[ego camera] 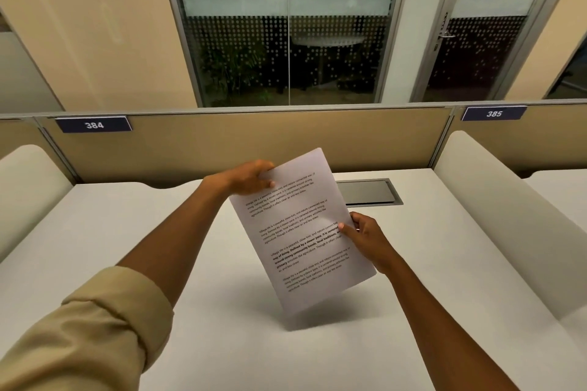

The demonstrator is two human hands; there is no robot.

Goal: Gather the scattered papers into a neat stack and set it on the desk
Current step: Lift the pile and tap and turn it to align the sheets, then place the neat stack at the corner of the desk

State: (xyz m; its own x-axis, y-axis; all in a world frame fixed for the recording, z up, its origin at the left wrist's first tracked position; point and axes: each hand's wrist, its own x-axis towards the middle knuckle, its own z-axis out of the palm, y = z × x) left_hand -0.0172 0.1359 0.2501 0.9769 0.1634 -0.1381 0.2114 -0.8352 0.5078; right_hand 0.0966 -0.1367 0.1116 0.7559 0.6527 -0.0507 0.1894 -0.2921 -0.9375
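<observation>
- Head view: the papers (pixel 301 232) are held above the desk (pixel 428 263), printed face toward the camera, between both hands; no loose sheets show on the desk
- The left hand (pixel 244 181) pinches the upper left corner, thumb on the printed face and fingers closed behind it; the right hand (pixel 368 241) clamps the right edge lower down, thumb pressed on the text
- The long axis of the papers runs from the left fingers down and toward the wearer, tilted, with the lower corner hanging free below both grips and its shadow on the desk beneath
- Judging from this, setting them down means lowering that free corner first; the right hand sits nearer to it
- Beyond the right fingers lies a grey cable hatch (pixel 365 192); padded dividers (pixel 495 216) flank the desk and a partition (pixel 254 143) closes the far side
</observation>
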